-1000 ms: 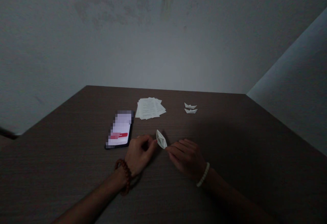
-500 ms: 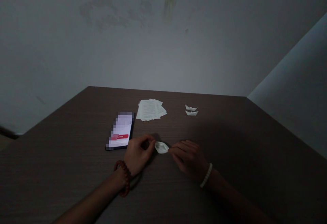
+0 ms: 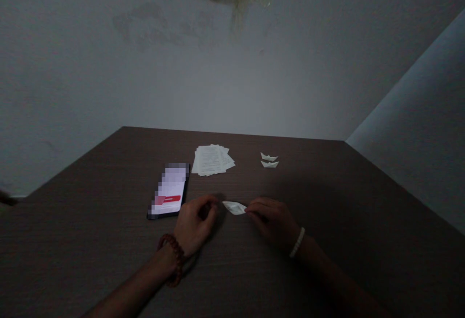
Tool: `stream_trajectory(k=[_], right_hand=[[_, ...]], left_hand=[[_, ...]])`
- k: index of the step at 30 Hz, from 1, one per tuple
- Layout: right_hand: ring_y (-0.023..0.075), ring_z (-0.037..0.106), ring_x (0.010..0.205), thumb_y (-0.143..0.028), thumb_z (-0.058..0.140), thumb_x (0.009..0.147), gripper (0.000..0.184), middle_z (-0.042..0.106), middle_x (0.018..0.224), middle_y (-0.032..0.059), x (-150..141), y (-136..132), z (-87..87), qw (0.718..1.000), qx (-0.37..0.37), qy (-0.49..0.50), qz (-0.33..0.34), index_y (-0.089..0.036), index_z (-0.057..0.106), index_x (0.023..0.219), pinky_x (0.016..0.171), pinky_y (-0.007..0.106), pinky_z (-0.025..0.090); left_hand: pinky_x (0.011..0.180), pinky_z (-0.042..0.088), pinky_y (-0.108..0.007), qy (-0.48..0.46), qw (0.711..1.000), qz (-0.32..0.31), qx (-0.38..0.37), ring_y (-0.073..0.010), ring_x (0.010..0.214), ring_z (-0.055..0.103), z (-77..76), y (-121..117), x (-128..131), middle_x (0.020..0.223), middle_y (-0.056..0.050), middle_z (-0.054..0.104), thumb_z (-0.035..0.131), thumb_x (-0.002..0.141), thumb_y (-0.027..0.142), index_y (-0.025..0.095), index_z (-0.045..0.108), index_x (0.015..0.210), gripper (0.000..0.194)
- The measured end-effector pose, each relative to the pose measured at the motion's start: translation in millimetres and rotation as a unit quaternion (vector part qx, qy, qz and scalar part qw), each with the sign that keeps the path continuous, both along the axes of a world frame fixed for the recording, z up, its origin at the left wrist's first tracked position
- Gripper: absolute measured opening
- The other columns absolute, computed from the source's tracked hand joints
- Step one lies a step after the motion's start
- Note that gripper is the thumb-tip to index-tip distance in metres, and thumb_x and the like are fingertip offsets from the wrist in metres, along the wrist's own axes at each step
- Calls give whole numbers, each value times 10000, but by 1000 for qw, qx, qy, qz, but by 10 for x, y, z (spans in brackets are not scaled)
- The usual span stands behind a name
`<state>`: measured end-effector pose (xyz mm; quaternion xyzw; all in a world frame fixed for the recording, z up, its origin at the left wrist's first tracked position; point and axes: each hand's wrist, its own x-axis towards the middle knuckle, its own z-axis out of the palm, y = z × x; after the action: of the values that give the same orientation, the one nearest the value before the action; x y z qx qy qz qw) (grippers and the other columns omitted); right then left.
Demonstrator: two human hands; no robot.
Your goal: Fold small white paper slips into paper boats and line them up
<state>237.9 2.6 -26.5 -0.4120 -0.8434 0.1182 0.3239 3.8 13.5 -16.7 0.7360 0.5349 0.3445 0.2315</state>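
A small folded white paper boat (image 3: 234, 207) is seen from above at the middle of the table, its two ends pointed and its centre slightly spread. My right hand (image 3: 272, 219) pinches the boat's right tip between thumb and fingers. Just off the left tip is my left hand (image 3: 196, 223), with thumb and forefinger curled together in a ring and a narrow gap between them and the paper. Two finished-looking paper boats, a rear one (image 3: 269, 157) and a front one (image 3: 270, 164), sit close together farther back.
A phone (image 3: 169, 189) with its screen lit lies beyond my left hand. Behind it is a loose stack of printed paper sheets (image 3: 210, 160). The dark wooden table (image 3: 232, 279) ends at a stained grey wall (image 3: 232, 85).
My left fingers have come off the boat's left tip. The boat has shifted slightly right in my right hand and looks narrower. The camera view has tilted up a little.
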Motion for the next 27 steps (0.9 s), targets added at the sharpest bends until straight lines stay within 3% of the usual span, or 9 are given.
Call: stream_trajectory(k=[6,13,17,27], right_hand=[[146,601,623,-217,581,814,100,673,729,26,533,294,109,993,-52,37,-99,-183,664,857,573,248,456],[140,559,546,-262,560,791,169,671,660,29,1120,846,194,983,-108,-9,-145,-170,700,810,530,248,420],[149,575,588,-204,595,739,135,675,656,22,1218,1039,164,983,-123,-30,-135,-168,716,785,564,253,421],[183,630,724,-199,563,768,165,716,814,59,1299,1272,31,982,-150,-39,-110,-161,713,827,675,287,467]], left_hand=[[680,508,-323,20,999,-22,15,-202,745,657,-35,10,-11,841,-49,716,471,836,292,172,670,872,236],[714,506,-327,23,999,-45,7,-211,770,661,11,6,10,833,-47,714,474,835,295,179,663,834,222],[695,504,-321,28,998,-54,-8,-208,749,659,30,2,11,811,-45,707,461,843,287,179,658,821,226],[749,509,-343,29,998,-58,-16,-222,815,658,29,-2,12,865,-67,709,455,847,284,173,657,840,231]])
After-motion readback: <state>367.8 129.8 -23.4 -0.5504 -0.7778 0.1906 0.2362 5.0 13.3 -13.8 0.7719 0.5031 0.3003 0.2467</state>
